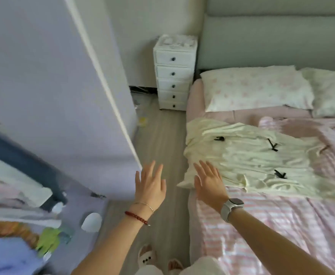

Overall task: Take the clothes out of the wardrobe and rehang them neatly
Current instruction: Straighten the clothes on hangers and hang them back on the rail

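Note:
A pale yellow garment with small black bows lies spread flat on the bed. My right hand hovers with straight fingers at the garment's near left corner, holding nothing. My left hand is held out over the floor between bed and wardrobe door, fingers spread and empty. At the far left, blurred clothes hang or lie inside the wardrobe.
A white drawer unit stands by the headboard. Two pillows lie at the head of the bed. The open wardrobe door narrows the wooden floor strip. Slippers are on my feet below.

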{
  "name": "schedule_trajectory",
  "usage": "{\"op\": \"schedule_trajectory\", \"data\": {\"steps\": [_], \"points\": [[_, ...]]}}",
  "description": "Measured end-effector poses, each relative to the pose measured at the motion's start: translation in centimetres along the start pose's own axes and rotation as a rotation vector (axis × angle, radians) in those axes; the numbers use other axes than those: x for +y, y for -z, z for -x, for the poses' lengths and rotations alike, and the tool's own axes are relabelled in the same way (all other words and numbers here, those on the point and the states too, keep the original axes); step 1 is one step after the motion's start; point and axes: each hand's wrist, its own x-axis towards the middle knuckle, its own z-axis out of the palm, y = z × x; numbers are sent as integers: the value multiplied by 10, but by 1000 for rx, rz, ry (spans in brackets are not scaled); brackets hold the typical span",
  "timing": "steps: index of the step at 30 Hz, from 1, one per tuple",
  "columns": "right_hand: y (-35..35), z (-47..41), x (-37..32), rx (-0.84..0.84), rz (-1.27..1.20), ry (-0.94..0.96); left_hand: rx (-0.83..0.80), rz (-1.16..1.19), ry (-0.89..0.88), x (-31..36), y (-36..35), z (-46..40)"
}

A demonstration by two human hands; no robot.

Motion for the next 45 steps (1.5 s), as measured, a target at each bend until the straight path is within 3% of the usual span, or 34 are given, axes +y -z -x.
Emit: {"op": "schedule_trajectory", "data": {"steps": [5, 10, 15, 21, 23, 27, 33, 38, 42, 45], "points": [[37, 27, 129, 125, -54, -440, -197, -39, -323, 122, -48, -80], [52, 27, 221, 141, -140, -705, -330, -51, -492, 203, -99, -142], [57, 6, 327, 247, -255, -1005, -552, -56, -574, 274, -173, -203], [49, -6, 438, 312, -318, -1314, -760, -183, -569, 297, -278, -242], [44, -9, 468, 344, -314, -1378, -753, -237, -575, 293, -304, -246], [30, -22, 516, 369, -339, -1422, -559, -152, -709, 276, -337, -252], [16, -43, 520, 433, -431, -1430, -410, -15, -836, 273, -337, -259], [27, -43, 456, 577, -360, -1311, -467, 174, -498, 277, -294, -263], [41, -27, 394, 653, -355, -1224, -411, 312, -377, 255, -240, -254], [44, -5, 345, 683, -367, -1052, -388, 387, -333, 225, -196, -231]]}}
